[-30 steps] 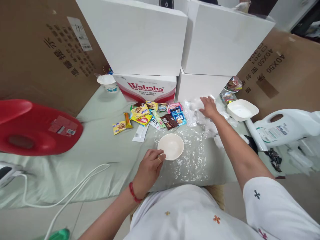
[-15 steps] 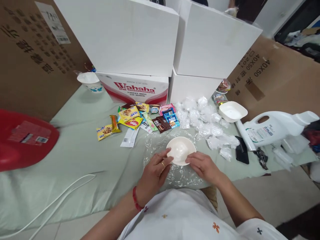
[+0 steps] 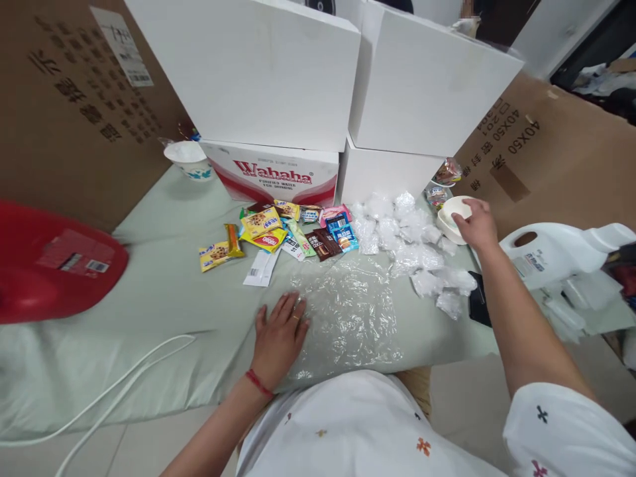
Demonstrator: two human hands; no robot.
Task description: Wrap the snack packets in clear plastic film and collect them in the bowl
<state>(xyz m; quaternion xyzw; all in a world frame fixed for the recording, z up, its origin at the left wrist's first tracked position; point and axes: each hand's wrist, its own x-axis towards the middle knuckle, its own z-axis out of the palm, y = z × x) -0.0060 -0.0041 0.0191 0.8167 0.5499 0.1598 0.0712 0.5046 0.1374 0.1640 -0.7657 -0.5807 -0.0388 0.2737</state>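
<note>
At the right, my right hand (image 3: 477, 224) pinches the rim of a small white round bowl (image 3: 453, 207). That bowl sits in or on a second white dish (image 3: 450, 232); my fingers hide part of both. My left hand (image 3: 282, 331) lies flat, palm down and fingers spread, at the left edge of a crinkled sheet of clear plastic film (image 3: 348, 318). Nothing is held in it. Several wrapped clear bundles (image 3: 392, 232) lie beyond the film, and a heap of packaged snacks (image 3: 263, 228) lies behind my left hand.
White boxes (image 3: 248, 73) and a Wahaba carton (image 3: 278, 175) stand at the back. A paper bowl (image 3: 187, 159) is at the back left, a red container (image 3: 54, 265) at the left, a white cable (image 3: 149, 364) in front. A white jug (image 3: 551, 255) and a phone (image 3: 477, 308) lie right.
My right hand has carried the round bowl from the film over to the white dish at the right. My left hand has let go of the bowl and now rests flat, further left.
</note>
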